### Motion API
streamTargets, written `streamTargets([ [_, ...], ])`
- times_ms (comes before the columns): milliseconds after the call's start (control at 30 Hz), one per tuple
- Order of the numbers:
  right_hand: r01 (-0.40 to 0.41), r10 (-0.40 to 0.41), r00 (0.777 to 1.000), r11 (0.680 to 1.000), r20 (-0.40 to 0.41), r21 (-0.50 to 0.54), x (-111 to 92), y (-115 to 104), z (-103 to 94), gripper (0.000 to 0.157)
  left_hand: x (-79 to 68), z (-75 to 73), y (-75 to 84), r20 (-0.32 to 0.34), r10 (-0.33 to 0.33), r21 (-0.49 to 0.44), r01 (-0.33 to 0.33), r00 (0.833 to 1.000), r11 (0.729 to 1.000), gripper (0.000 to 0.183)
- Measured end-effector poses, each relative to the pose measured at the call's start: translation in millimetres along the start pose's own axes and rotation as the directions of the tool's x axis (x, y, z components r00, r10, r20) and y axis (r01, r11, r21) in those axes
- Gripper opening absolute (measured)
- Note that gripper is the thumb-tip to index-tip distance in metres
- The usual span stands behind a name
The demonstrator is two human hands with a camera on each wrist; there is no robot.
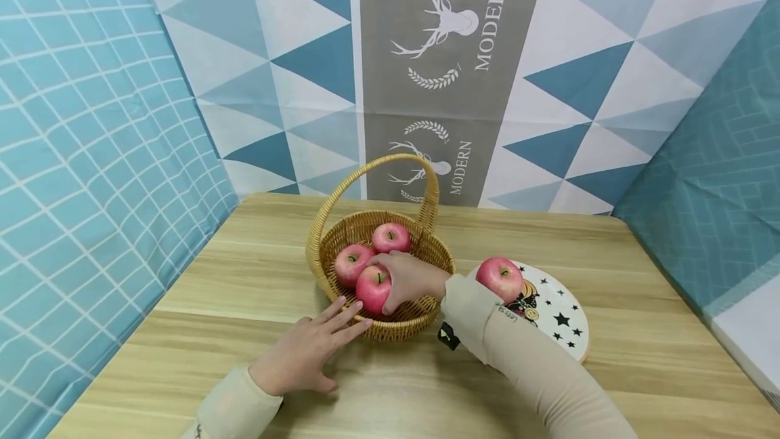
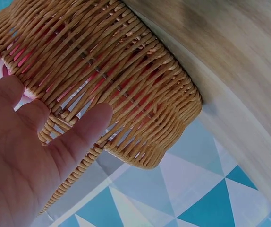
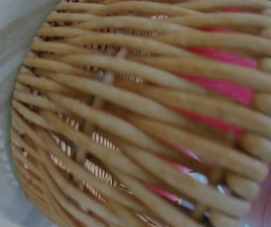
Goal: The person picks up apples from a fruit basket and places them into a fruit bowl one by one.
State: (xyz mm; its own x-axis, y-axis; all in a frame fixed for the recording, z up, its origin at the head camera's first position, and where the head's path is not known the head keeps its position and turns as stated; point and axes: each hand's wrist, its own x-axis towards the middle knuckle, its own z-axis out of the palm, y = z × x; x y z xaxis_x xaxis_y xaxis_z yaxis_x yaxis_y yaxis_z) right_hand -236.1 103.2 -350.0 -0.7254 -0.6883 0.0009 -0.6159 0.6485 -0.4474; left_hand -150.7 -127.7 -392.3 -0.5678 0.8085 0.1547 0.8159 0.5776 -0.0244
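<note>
A wicker basket (image 1: 399,332) with a tall arched handle stands on the table, two red apples (image 1: 353,265) (image 1: 391,238) lying toward its back and left. Reaching into it from the right, my right hand (image 1: 414,278) grips a third red apple (image 1: 372,291) near the front. My left hand (image 1: 300,356) is at the basket's front left, fingers stretched out, fingertips at the rim. In the left wrist view, the left hand (image 2: 22,137) lies beside the woven wall (image 2: 116,71). The right wrist view shows mostly weave (image 3: 126,94), with red apple behind it.
Right of the basket lies a round white plate or board (image 1: 569,303) with black stars and a cartoon print, partly under my right sleeve. Another red apple (image 1: 498,280) sits on it. Patterned cloth (image 1: 317,59) stands behind the wooden table (image 1: 244,276).
</note>
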Motion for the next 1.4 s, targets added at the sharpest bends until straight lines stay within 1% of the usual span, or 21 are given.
streamTargets([
  [133, 0.009, -0.009, 1.0, 1.0, -0.012, 0.013, 0.4, 0.5, -4.4, 0.073, -0.2, -0.3, -0.7, 0.007, -0.006, -0.003, 0.006, 1.0, 1.0, 0.099],
  [333, -0.002, 0.002, 1.0, 0.999, -0.012, 0.036, -1.9, -1.7, -12.9, 0.073, -0.2, -0.5, -0.9, 0.009, 0.0, -0.015, 0.0, 1.0, 1.0, 0.099],
  [533, 0.006, -0.006, 1.0, 0.999, -0.018, 0.035, -1.6, -0.4, -18.0, 0.072, -0.5, -0.3, -1.8, -0.014, 0.012, -0.022, -0.013, 1.0, 1.0, 0.101],
  [800, 0.003, -0.003, 1.0, 0.999, 0.001, 0.053, -3.1, -0.1, -22.4, 0.073, -3.0, 0.7, -1.5, -0.013, 0.009, -0.065, -0.01, 1.0, 0.998, 0.099],
  [1033, -0.007, 0.007, 1.0, 0.999, -0.021, 0.036, -7.0, 0.4, -27.9, 0.074, -2.7, 1.3, -2.1, -0.025, 0.024, -0.073, -0.025, 0.999, 0.997, 0.1],
  [1233, -0.007, 0.008, 1.0, 0.999, -0.018, 0.034, -10.4, 1.5, -30.7, 0.082, -2.4, -0.7, -2.3, -0.026, 0.025, -0.061, -0.026, 0.999, 0.998, 0.099],
  [1300, -0.01, 0.01, 1.0, 1.0, -0.018, 0.028, -11.6, 2.2, -31.4, 0.082, -2.4, -0.9, -2.3, -0.023, 0.021, -0.06, -0.022, 1.0, 0.998, 0.099],
  [1400, -0.003, 0.003, 1.0, 1.0, -0.024, 0.008, -12.6, 3.9, -32.2, 0.078, -2.9, -0.9, -2.2, -0.018, 0.012, -0.063, -0.014, 1.0, 0.998, 0.099],
])
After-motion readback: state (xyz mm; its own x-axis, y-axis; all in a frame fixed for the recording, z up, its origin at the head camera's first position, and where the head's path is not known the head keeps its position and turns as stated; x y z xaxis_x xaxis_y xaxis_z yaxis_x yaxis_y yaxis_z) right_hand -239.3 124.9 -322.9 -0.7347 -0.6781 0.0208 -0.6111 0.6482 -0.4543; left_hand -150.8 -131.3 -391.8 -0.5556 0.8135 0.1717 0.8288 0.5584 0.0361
